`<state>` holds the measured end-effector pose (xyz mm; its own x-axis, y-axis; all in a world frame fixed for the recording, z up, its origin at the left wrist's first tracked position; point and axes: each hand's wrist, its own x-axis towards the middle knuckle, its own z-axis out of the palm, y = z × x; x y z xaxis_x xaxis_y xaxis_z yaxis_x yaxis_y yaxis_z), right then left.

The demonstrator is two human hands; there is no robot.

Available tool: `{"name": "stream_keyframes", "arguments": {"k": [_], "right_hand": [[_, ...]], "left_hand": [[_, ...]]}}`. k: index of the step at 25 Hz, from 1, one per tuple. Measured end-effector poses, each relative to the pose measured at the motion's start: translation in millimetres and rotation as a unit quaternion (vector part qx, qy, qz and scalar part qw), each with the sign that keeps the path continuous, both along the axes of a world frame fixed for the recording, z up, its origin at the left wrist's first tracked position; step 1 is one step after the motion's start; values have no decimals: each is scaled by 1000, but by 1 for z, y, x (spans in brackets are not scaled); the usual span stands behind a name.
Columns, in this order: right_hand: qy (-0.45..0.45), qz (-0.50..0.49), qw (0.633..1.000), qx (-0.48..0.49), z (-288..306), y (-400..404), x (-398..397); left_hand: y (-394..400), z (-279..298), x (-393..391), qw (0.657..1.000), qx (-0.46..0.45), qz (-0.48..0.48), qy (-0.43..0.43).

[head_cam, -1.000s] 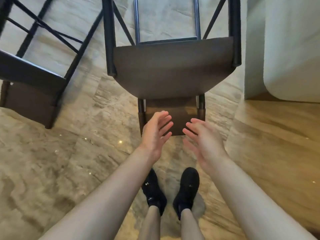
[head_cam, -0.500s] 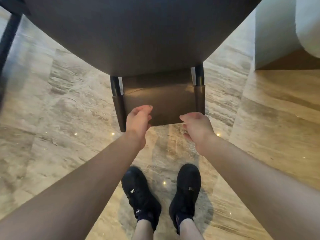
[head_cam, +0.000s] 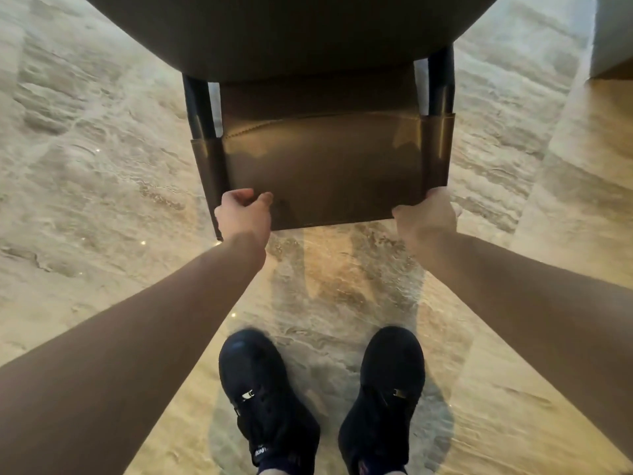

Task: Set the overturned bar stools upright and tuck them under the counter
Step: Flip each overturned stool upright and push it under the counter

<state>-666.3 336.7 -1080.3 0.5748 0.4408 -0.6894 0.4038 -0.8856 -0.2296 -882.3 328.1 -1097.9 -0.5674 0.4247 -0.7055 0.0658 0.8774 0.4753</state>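
Beige marble floor [head_cam: 102, 166] spreads beneath me. My left hand [head_cam: 241, 214] grips the brown backrest [head_cam: 322, 166] of the overturned bar stool [head_cam: 291, 29] lying ahead; my right hand [head_cam: 426, 214] clasps its other corner, above my black shoes [head_cam: 380, 389].

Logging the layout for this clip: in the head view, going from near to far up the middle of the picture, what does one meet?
Shoes → bare floor → the two hands, left hand and right hand, gripping the near edge of the stool's backrest → the backrest itself → the stool's seat.
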Motion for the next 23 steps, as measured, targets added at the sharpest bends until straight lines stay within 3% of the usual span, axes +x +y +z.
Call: {"name": "stream_keyframes", "arguments": {"k": [6,8,11,14,18,23], "right_hand": [[-118,-49,992,18,-43,6,16],[-142,-61,988,18,-54,9,21],[-143,-24,989,2,-66,9,27],[-131,-5,991,25,-76,5,30],[-117,-13,993,31,-76,4,37],[-60,68,995,-35,-42,15,54]], "left_hand": [[9,-36,-12,977,28,11,209],[15,-43,-19,972,11,30,233],[13,-57,-36,988,0,35,148],[2,-65,-50,997,62,46,24],[2,-69,-61,996,86,32,-1],[7,-49,-72,999,43,-5,-5]]}}
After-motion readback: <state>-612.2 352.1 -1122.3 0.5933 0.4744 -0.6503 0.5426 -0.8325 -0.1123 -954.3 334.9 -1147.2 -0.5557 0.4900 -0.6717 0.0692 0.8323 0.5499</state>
